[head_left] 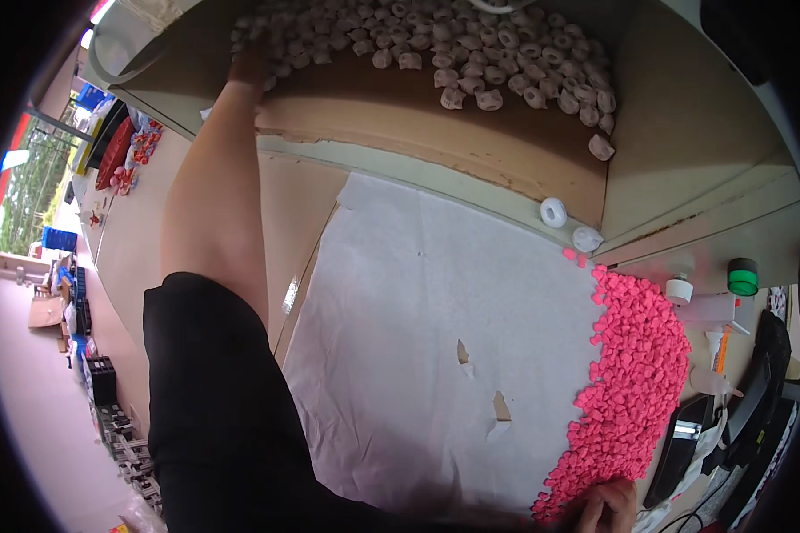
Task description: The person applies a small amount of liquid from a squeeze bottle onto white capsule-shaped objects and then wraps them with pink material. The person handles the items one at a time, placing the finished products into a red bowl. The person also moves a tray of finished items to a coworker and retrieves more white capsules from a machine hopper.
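Observation:
My left arm stretches up to the far left corner of a cardboard-lined compartment (347, 107). My left hand (251, 64) is in shadow there, beside a spread of small white rounded plastic pieces (471, 67), its fingers too dark to make out. At the lower right my right hand (612, 505) rests at the near end of a long heap of small bright pink pieces (636, 373). Its fingers are curled together, and whatever they hold is hidden. The pink heap lies along the right edge of a white sheet (436, 329).
Two loose white pieces, one a ring (553, 212), sit on the compartment's front ledge. The sheet has two torn spots (501, 407). A green-topped jar (742, 277), a white-capped bottle (678, 290) and a black device (680, 449) stand right. A red tray (116, 155) lies far left.

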`<state>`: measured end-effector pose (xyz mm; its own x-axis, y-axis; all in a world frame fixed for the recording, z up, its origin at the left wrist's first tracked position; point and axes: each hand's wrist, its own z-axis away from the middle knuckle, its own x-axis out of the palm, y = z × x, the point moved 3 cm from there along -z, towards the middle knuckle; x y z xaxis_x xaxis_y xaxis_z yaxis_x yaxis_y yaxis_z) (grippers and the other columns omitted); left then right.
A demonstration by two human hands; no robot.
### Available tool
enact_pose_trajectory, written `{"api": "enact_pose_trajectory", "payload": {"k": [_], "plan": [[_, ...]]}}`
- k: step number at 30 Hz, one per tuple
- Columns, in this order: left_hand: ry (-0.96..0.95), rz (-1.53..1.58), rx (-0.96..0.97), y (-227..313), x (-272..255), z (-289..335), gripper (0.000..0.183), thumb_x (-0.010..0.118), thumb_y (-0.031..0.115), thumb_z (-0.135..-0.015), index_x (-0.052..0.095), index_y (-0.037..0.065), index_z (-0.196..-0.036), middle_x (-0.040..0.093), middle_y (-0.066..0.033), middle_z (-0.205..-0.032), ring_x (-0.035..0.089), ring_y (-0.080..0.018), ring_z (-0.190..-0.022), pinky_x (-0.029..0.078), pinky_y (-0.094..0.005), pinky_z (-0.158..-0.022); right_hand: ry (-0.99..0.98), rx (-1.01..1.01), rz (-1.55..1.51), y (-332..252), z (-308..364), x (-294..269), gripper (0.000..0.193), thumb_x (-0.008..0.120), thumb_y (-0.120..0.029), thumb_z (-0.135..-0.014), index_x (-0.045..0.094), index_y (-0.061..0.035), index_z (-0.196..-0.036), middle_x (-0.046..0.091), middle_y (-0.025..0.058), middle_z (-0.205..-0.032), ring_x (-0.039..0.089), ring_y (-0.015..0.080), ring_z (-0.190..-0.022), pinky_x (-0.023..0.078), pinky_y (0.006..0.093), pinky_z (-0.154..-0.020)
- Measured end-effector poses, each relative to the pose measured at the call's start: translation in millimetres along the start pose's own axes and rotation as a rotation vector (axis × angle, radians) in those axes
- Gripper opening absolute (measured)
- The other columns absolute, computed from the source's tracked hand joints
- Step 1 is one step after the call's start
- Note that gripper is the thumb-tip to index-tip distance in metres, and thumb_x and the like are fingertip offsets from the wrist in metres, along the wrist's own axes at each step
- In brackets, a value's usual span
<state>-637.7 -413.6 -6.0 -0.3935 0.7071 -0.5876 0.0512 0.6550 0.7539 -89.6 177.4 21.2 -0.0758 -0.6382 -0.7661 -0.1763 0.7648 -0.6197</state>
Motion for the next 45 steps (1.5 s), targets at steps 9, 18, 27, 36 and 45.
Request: {"api": "enact_pose_trajectory", "payload": {"k": [9,18,27,36,45], "plan": [[-0.123,0.078,0.382,217.7,179.3,92.3,0.049,0.047,0.031,-0.085,0.038,0.008,-0.127,0.051,-0.0152,-0.115,0.05,-0.0264,-0.105,0.042,-0.0364,-0.086,0.068,-0.116,0.088,-14.8,-3.6,-1.3,0.013,0.055,0.004,-0.077,0.057,-0.0004,-0.089,0.059,0.0139,-0.077,0.056,0.0278,-0.065,0.046,0.035,-0.061],[0.3,-1.095,0.174,117.4,-4.5,134.3,0.032,0.052,0.035,-0.082,0.062,0.009,-0.098,0.055,-0.0117,-0.106,0.051,-0.0289,-0.097,0.043,-0.0368,-0.081,0.12,-0.165,0.101,-10.0,8.0,-7.8,0.018,0.058,0.005,-0.075,0.058,0.0009,-0.092,0.059,0.0151,-0.078,0.056,0.0296,-0.067,0.046,0.0362,-0.062],[0.179,-0.842,-0.065,56.4,-28.9,140.9,0.039,0.039,0.032,-0.088,0.053,0.008,-0.113,0.048,-0.0218,-0.112,0.044,-0.0388,-0.109,0.039,-0.0421,-0.089,0.012,-0.116,0.12,-10.8,-0.5,-13.7,0.019,0.059,0.004,-0.075,0.057,0.0007,-0.094,0.058,0.0177,-0.08,0.056,0.0316,-0.067,0.046,0.0368,-0.062],[0.011,-0.714,0.224,77.7,110.3,81.0,0.052,0.045,0.045,-0.083,0.042,0.016,-0.126,0.026,-0.0177,-0.138,0.02,-0.049,-0.123,0.022,-0.0554,-0.099,0.105,-0.156,0.06,-18.9,-3.7,-14.5,0.017,0.058,0.004,-0.075,0.059,0.0002,-0.092,0.058,0.0177,-0.079,0.056,0.0306,-0.065,0.046,0.0336,-0.057],[-0.343,-0.505,0.307,238.9,65.8,295.9,0.023,0.044,0.022,-0.088,0.049,0.0,-0.092,0.057,-0.0184,-0.087,0.057,-0.0371,-0.077,0.047,-0.0432,-0.067,0.182,-0.158,0.048,-22.1,5.6,-35.2,0.02,0.058,0.006,-0.071,0.058,-0.0002,-0.09,0.057,0.0145,-0.076,0.054,0.0279,-0.063,0.044,0.0333,-0.056]]}}
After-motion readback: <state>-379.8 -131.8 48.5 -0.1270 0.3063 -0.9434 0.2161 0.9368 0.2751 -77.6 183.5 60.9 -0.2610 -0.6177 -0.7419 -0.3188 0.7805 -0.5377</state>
